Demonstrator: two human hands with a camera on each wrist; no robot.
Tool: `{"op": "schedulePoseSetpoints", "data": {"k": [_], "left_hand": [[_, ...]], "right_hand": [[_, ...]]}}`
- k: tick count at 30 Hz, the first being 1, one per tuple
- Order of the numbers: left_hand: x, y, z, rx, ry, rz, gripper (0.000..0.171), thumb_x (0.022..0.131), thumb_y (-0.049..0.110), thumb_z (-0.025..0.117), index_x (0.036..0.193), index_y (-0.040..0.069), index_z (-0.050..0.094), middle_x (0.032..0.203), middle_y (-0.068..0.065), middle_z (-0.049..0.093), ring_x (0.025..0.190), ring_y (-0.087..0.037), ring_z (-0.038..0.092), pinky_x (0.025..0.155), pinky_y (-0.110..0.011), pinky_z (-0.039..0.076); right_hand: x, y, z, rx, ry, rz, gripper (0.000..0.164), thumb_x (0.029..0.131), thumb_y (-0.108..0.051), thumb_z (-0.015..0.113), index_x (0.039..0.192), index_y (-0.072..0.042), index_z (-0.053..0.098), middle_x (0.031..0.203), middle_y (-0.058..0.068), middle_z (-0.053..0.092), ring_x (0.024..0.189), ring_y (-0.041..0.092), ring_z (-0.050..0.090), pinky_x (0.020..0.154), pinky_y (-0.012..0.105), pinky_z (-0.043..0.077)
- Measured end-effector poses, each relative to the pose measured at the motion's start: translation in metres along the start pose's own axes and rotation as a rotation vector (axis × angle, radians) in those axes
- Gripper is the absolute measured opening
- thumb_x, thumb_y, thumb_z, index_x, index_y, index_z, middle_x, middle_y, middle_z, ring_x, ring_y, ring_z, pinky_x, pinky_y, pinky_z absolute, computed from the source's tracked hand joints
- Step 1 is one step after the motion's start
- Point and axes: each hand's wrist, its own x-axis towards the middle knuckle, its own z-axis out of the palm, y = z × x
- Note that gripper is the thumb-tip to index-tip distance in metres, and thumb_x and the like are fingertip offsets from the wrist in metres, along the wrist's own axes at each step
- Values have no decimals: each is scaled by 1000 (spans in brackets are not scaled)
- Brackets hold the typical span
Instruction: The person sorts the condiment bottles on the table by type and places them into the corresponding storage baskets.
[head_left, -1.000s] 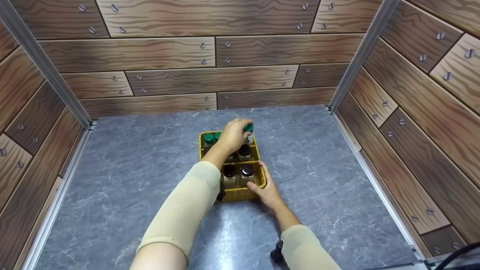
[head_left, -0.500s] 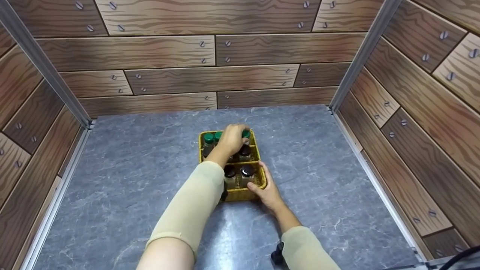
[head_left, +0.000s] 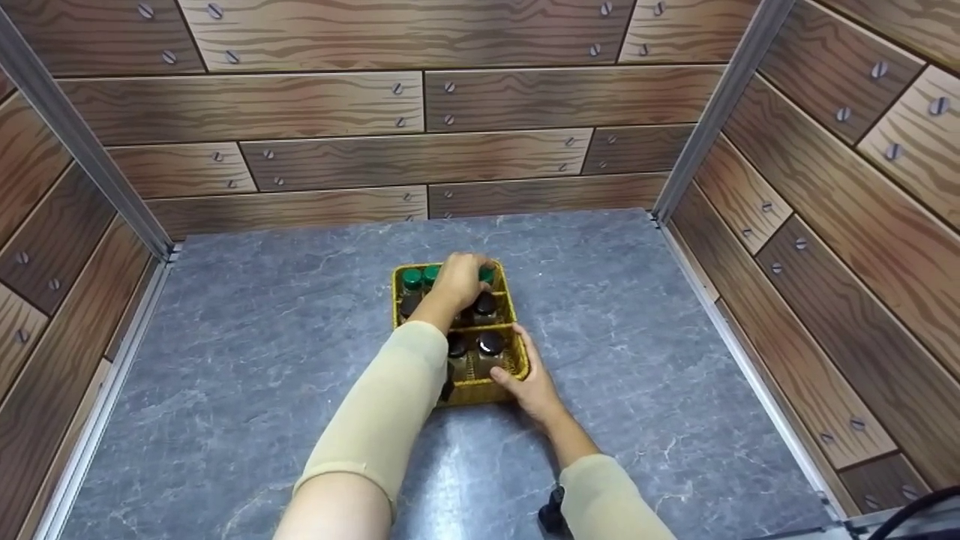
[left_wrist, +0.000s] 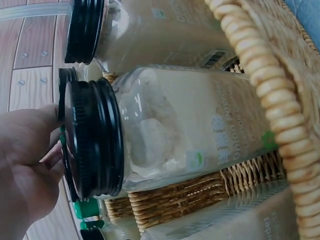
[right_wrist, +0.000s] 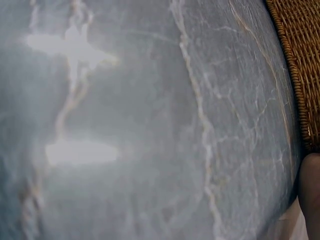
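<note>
A yellow-brown wicker basket [head_left: 474, 393], split by dividers, holds several jars. At its back right compartment my left hand [head_left: 457, 280] pinches a green-capped jar [head_left: 487, 275], its cap between thumb and fingers. My palm hides part of the back row. Two other green caps [head_left: 412, 279] show to the left. Jars with dark lids [head_left: 490, 343] stand in the middle and front. In the left wrist view, a black-lidded jar of onion powder [left_wrist: 185, 125] fills the middle, with my left hand beyond its lid. My right hand [head_left: 534, 391] grips the basket's front right corner, thumb over the rim.
The basket stands on a grey marble-patterned tabletop [head_left: 637, 360]. Wood-plank-patterned panels [head_left: 330, 105] enclose the back and both sides, joined by metal corner posts [head_left: 720, 105]. A black cable [head_left: 911, 514] lies at the lower right corner.
My left hand has lowered the green-capped jar from above the back rim down into the back right compartment. My right hand stays on the basket's corner.
</note>
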Motion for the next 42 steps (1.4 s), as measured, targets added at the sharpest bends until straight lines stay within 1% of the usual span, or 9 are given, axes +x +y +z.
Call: {"op": "schedulePoseSetpoints", "data": {"k": [2,8,11,19,23,27,31,36,42], "left_hand": [[0,-3,2,-9,12,-6,41,102,29,78,142,26,72,145,-4,73,140,-31,64,114,-49,56],[-31,17,-22,-15,8,-10,41,102,25,77,143,24,73,148,-5,71,145,-32,60,121,-50,51],[-37,21,-28,0,1,15,42,104,24,75,145,23,71,149,-5,70,146,-33,60,122,-49,50],[-44,10,-46,-15,40,40,43,110,24,64,153,19,63,151,-8,68,136,-30,67,118,-47,53],[-53,3,-53,-28,101,29,39,114,28,57,152,19,63,155,-7,66,149,-31,57,127,-50,45],[-64,-4,-57,-57,186,26,35,116,21,52,147,16,66,156,-10,64,151,-33,54,131,-51,39],[-75,-9,-60,-79,291,20,33,115,18,50,142,15,70,155,-11,63,147,-36,55,126,-51,43],[-94,-14,-57,-105,425,22,31,111,16,56,136,13,73,155,-11,63,144,-40,57,122,-55,46],[-124,-23,-42,-91,440,-51,36,108,18,61,143,15,69,164,-11,55,151,-39,51,127,-58,41]], "right_hand": [[0,0,1,-8,-3,1,95,94,-12,84,171,-17,29,172,23,38,141,31,56,112,22,50],[-1,0,1,-28,-8,19,94,95,-8,81,171,-17,28,173,21,38,142,27,54,113,19,48],[-1,1,1,-40,-10,17,94,95,-7,81,171,-15,27,173,23,37,142,30,54,112,21,49],[8,4,8,-22,-14,26,94,94,-8,82,171,-17,29,171,22,39,144,32,53,114,22,48],[13,7,11,-14,-22,33,95,94,-9,83,171,-18,29,171,21,40,144,32,53,111,21,50],[20,10,12,-14,-29,37,94,94,-7,83,171,-18,30,170,21,41,142,30,54,109,21,51],[28,13,10,-5,-38,43,95,94,-6,82,171,-18,29,170,21,41,141,30,54,107,21,53],[33,14,3,-7,-42,62,97,94,-6,81,172,-20,25,171,21,39,144,31,52,111,22,49],[32,12,-9,-40,-60,63,100,96,-8,81,174,-20,20,175,21,35,149,33,48,122,33,43]]}}
